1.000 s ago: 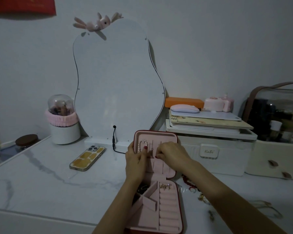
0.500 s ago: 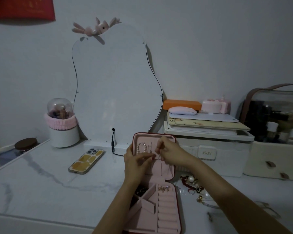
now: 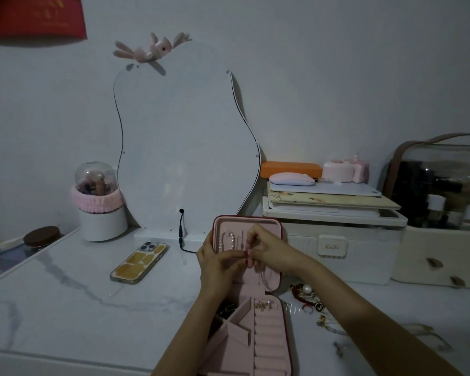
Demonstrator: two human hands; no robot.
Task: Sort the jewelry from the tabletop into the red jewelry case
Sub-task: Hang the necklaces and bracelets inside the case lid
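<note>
Chain point(image 3: 265, 276), thin and pale, now hangs lower than half a second ago, its long axis running down from the pinching fingers point(image 3: 248, 257) over the upright lid of the red jewelry case point(image 3: 278, 270). Left hand point(image 3: 217, 264) and right hand point(image 3: 269, 252) both pinch its top end, fingertips meeting. Loose jewelry point(image 3: 308, 297) lies right of the case on the table point(image 3: 65, 308).

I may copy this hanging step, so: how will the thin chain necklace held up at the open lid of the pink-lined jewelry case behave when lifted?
Probably floppy: the thin chain necklace droops below the right hand and left hand. Likely very light, given how fine it is. It may tangle or snag near the pearl bracelet.
</note>
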